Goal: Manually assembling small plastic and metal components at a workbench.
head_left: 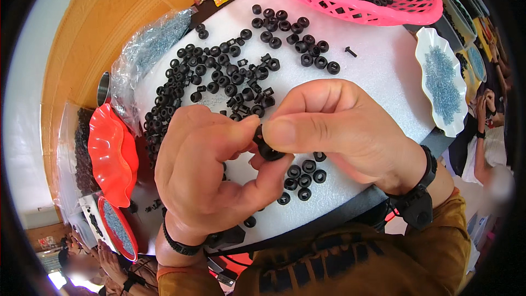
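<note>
My left hand (pixel 213 167) and my right hand (pixel 337 129) meet over the white work surface (pixel 378 82). Pinched between their fingertips is a small round black plastic part (pixel 269 152); fingers cover much of it. Beyond my left hand spreads a heap of similar black parts (pixel 219 71), many rounded with a hole, some small and square. A smaller group of black ring-like parts (pixel 304 180) lies just below my fingertips. Apart from the heap rests a black screw-shaped piece (pixel 350 52).
A pink basket (pixel 422 13) holding black parts stands at the back. White (pixel 421 49) and red-rimmed (pixel 134 255) dishes hold small clear pieces. A red wavy dish (pixel 112 156) and a clear plastic bag (pixel 148 49) are left. Other people (pixel 482 148) sit at both sides.
</note>
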A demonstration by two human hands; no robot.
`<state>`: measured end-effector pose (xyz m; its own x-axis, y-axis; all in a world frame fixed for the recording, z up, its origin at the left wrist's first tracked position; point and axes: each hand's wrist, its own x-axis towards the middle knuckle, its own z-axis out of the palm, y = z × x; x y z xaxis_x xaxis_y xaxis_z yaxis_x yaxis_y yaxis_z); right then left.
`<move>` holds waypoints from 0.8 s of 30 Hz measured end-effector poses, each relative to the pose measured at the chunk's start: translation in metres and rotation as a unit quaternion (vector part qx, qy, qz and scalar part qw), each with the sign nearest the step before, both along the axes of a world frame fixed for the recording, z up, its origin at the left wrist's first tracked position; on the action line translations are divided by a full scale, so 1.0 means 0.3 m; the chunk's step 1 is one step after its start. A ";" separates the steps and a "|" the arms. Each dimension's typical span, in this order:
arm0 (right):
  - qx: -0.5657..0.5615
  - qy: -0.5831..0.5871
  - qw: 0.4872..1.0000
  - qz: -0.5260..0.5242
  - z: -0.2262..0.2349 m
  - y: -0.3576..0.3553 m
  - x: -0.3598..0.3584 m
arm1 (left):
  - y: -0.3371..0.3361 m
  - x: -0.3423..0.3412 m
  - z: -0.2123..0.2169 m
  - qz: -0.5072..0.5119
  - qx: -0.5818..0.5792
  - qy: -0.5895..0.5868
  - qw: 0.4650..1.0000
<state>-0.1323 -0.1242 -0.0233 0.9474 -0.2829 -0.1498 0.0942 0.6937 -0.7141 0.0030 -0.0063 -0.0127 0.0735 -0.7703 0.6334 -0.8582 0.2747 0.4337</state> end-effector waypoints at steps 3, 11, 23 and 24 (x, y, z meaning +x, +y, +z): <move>-0.012 0.008 1.000 0.008 0.000 -0.005 -0.002 | -0.005 -0.008 -0.008 0.003 0.011 0.016 1.000; 0.052 0.047 0.998 -0.005 -0.011 -0.004 0.000 | -0.011 -0.012 -0.003 0.015 0.019 0.021 0.999; 0.076 0.006 0.997 0.005 -0.017 0.012 0.009 | -0.006 0.008 -0.038 0.022 -0.027 -0.036 0.999; 0.077 0.006 0.997 0.007 -0.024 0.009 0.007 | -0.005 0.008 -0.047 0.031 -0.040 -0.061 0.997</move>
<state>-0.1303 -0.1214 -0.0304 0.9491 -0.2428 -0.2008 0.0764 0.7958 -0.6008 0.0055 -0.0079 -0.0268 0.0385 -0.7132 0.6999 -0.9192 0.2493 0.3047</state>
